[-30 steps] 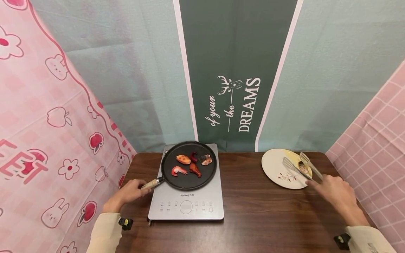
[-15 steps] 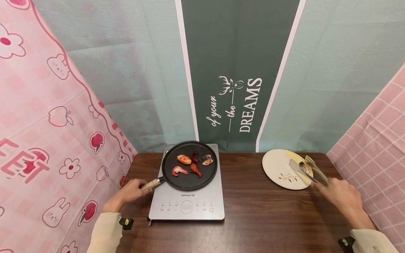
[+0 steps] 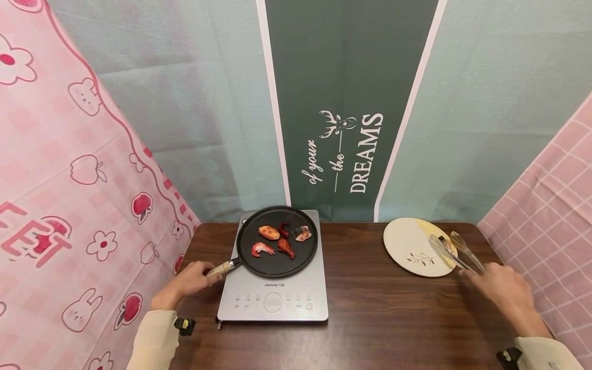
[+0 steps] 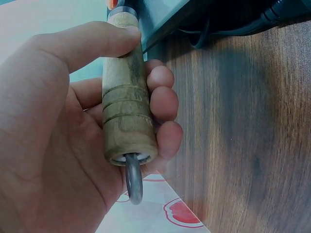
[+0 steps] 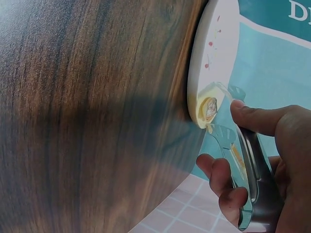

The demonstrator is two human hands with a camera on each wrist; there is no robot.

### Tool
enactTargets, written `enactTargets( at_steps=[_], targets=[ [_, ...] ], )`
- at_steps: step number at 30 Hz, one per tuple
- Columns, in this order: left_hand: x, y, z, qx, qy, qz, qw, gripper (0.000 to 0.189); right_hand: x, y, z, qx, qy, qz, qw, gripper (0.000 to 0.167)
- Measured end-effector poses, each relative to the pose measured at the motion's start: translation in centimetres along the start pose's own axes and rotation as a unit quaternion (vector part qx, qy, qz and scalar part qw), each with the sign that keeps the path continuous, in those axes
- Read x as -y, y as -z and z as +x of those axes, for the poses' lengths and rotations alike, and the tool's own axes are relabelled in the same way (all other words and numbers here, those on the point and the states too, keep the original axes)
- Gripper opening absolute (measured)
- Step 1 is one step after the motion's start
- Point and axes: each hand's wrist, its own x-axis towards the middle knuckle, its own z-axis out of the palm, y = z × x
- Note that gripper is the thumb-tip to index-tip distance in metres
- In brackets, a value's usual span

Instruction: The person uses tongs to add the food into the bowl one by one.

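Note:
My left hand [image 3: 196, 278] grips the wooden handle [image 4: 127, 116] of a black frying pan [image 3: 273, 268], thumb on top and fingers wrapped round. In the pan lie a shrimp [image 3: 262, 250], a chicken drumstick [image 3: 286, 249], a fish piece [image 3: 302, 234], an orange-yellow oval piece [image 3: 269, 233] and a dark red curled piece [image 3: 283, 229]. At the right, my right hand [image 3: 501, 288] holds metal tongs [image 5: 255, 170] between thumb and fingers. Their spread ends stand on either side of a small dark-and-tan food piece [image 5: 210, 109] on the plate's yellow edge.
The pan sits on a silver induction cooker [image 3: 296, 293] on a brown wooden table [image 3: 361, 298]. A cream oval plate [image 3: 404, 244] with a leaf print stands at the back right. Cloth-covered walls [image 3: 462, 128] border the table; a black cable [image 4: 233, 31] lies by the cooker.
My right hand and the tongs have shifted slightly right, and the tongs' ends have drawn closer together around the food piece. My left hand stays on the pan handle.

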Motion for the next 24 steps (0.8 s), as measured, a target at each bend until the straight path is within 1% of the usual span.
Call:
enactTargets(
  at_steps=[5,11,16,21,24],
  targets=[
    [0.12,-0.06,0.03,0.000,0.001,-0.001,1.0000,0.019,-0.37,-0.08,0.08,0.003,-0.012,0.009,0.9999,0.075],
    [0.12,-0.09,0.00,0.002,0.009,-0.011,0.9999,0.019,-0.60,-0.26,-0.03,-0.016,-0.026,0.021,0.9993,0.071],
    [0.09,-0.05,-0.05,0.004,0.012,-0.020,0.9997,0.020,-0.58,-0.33,-0.09,-0.021,-0.029,0.023,0.9991,0.068],
    [0.01,-0.08,-0.10,0.002,0.012,-0.010,0.9999,0.019,-0.51,-0.39,-0.20,-0.018,-0.033,0.027,0.9989,0.065],
    [-0.06,-0.07,-0.09,-0.001,0.009,-0.002,1.0000,0.019,-0.51,-0.46,-0.22,-0.019,-0.030,0.026,0.9990,0.066]
  ],
)
